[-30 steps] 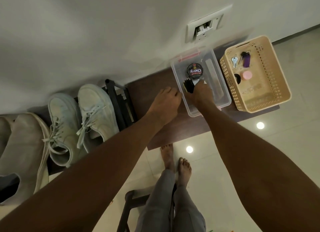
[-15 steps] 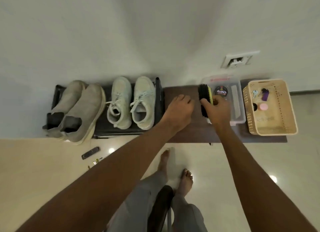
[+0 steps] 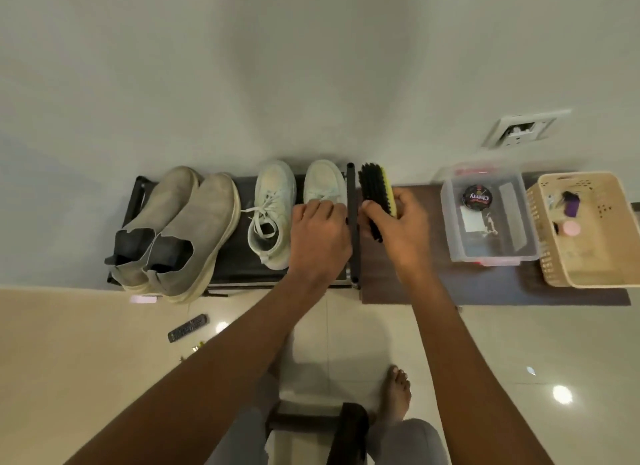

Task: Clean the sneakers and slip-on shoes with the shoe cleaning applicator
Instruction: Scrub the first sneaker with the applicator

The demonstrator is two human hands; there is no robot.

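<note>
Two pairs of shoes sit on the black rack [image 3: 239,267] at my ten o'clock: grey slip-on shoes [image 3: 180,232] on the outside, white sneakers [image 3: 298,208] just beside them toward the middle. My left hand [image 3: 320,236] lies over the nearer-to-centre sneaker, fingers curled down onto its laces and tongue; I cannot tell whether they actually pinch it. My right hand [image 3: 401,229], near twelve o'clock, grips the shoe brush [image 3: 375,196] by its yellow back, bristles dark and facing left, held just beside the rack's end post. At two o'clock the dark wooden bench [image 3: 485,288] carries a clear plastic box [image 3: 491,256] with a round polish tin [image 3: 477,196] inside, and next to it, further right, a beige perforated basket [image 3: 595,274] holding small items. On the floor at eight o'clock lies a remote control [image 3: 187,327]. My bare foot [image 3: 394,395] shows at six o'clock.
</note>
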